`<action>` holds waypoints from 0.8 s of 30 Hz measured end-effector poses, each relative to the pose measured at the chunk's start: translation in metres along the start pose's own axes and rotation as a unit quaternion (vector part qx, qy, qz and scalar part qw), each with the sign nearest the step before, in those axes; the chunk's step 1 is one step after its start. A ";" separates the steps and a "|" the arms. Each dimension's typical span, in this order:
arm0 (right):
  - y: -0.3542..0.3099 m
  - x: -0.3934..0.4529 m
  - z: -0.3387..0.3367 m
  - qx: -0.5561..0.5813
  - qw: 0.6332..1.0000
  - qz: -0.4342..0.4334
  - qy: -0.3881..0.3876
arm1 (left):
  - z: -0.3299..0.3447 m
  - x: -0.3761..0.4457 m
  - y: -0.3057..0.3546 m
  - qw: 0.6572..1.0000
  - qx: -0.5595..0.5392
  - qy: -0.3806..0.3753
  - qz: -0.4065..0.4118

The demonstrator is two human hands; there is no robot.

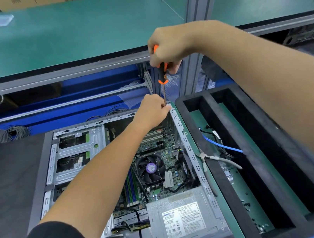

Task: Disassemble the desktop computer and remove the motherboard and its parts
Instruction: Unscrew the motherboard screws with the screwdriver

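Your open desktop case [59, 153] lies on its side on the dark mat, its drive cage [75, 151] at the left. Beside that sit the motherboard [161, 179], still mounted inside, its CPU cooler fan [151, 168] and the silver power supply [182, 215] nearest you. Your left hand [151, 113] reaches to the case's far right corner, fingers curled around the shaft of the screwdriver [162, 73] to steady it. Your right hand [170, 47] grips the orange-and-black handle from above, holding the tool upright. Further right, a black foam tray [225, 129] with 2 long slots holds a blue cable [221, 146], and wire cutters [217, 158] rest on its rim.
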State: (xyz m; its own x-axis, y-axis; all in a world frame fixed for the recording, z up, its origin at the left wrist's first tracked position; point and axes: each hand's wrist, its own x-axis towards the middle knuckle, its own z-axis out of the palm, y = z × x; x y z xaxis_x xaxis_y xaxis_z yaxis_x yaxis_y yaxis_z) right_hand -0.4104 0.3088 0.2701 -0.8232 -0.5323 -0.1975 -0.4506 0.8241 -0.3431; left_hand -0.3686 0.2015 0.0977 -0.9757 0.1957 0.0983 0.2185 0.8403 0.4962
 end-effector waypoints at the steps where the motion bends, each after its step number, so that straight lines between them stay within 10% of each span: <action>1: 0.000 0.000 0.000 -0.020 1.000 0.012 0.006 | 0.000 0.001 0.000 1.000 -0.002 -0.002 -0.001; 13: 0.002 0.002 -0.011 -0.015 0.997 -0.041 -0.071 | -0.015 0.007 -0.004 0.979 -0.203 0.004 0.007; 24: -0.003 0.006 -0.005 -0.125 0.992 0.003 0.032 | -0.001 0.009 0.002 0.984 -0.145 0.103 -0.022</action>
State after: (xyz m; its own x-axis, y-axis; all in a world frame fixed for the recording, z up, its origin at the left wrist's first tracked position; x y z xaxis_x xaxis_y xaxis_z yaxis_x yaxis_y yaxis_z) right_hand -0.4162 0.3043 0.2744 -0.8428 -0.5202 -0.1380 -0.5102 0.8539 -0.1025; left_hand -0.3773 0.2045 0.1005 -0.9730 0.0296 0.2291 0.1912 0.6596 0.7269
